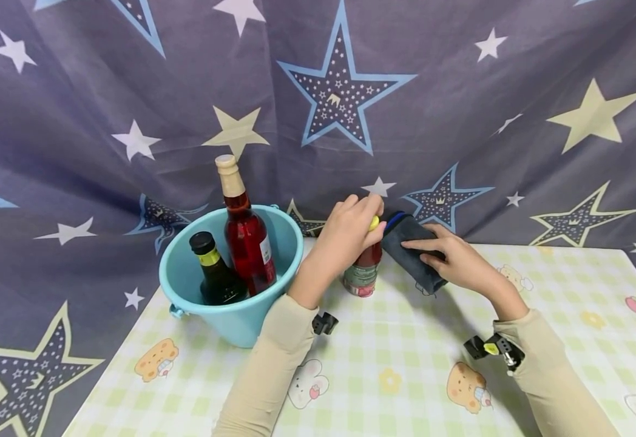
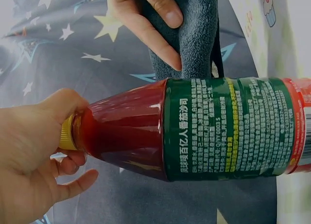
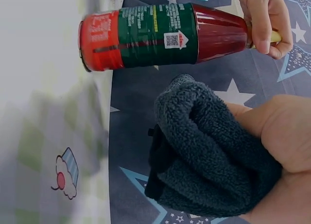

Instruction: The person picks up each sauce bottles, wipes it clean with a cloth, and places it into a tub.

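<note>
Meanwhile two bottles [image 1: 230, 243] stand inside the blue bucket [image 1: 241, 321], hands elsewhere

Soft, even light is falling from above, casting faint shadows; the bottle [image 2: 214, 127] is showing small glare, and wrist-view edges are blurring, washing pale.

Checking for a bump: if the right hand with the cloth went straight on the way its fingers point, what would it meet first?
Probably the red sauce bottle with the green label, just beyond the right hand and its dark grey cloth; depth is unclear.
</note>
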The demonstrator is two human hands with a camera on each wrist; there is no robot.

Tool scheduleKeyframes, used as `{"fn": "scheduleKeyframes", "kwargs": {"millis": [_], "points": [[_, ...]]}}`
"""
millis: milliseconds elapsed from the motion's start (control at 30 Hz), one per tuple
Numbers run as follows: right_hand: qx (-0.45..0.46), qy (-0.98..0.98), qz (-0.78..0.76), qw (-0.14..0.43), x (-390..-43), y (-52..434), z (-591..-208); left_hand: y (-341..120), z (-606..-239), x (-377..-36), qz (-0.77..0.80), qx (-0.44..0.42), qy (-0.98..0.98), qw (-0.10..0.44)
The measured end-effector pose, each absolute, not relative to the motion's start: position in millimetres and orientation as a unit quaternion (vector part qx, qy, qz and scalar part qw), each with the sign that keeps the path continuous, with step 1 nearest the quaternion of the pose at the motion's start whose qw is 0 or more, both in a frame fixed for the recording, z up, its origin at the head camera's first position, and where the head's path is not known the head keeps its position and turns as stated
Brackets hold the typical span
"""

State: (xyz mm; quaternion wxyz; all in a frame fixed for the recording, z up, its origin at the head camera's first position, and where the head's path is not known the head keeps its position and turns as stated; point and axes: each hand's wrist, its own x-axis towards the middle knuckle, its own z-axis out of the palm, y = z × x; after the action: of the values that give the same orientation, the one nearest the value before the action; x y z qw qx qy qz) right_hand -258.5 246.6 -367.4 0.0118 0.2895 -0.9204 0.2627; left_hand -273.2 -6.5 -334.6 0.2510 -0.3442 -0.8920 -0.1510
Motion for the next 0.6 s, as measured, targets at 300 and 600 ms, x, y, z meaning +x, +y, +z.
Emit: {"fn": "scheduleKeyframes", "kwargs": {"millis": [300, 600], "points": [[0.288, -0.919, 0.269, 0.013, -257.0, 246.8, -363.8, -4.7, -330.7, -271.5, -0.165, -0.380, -0.891, 0.185], [0.290, -0.913, 0.285, 0.023, -256.4, 247.8, -363.6, -5.4, -328.5, -266.8, -0.096, -0.368, -0.899, 0.220]]}}
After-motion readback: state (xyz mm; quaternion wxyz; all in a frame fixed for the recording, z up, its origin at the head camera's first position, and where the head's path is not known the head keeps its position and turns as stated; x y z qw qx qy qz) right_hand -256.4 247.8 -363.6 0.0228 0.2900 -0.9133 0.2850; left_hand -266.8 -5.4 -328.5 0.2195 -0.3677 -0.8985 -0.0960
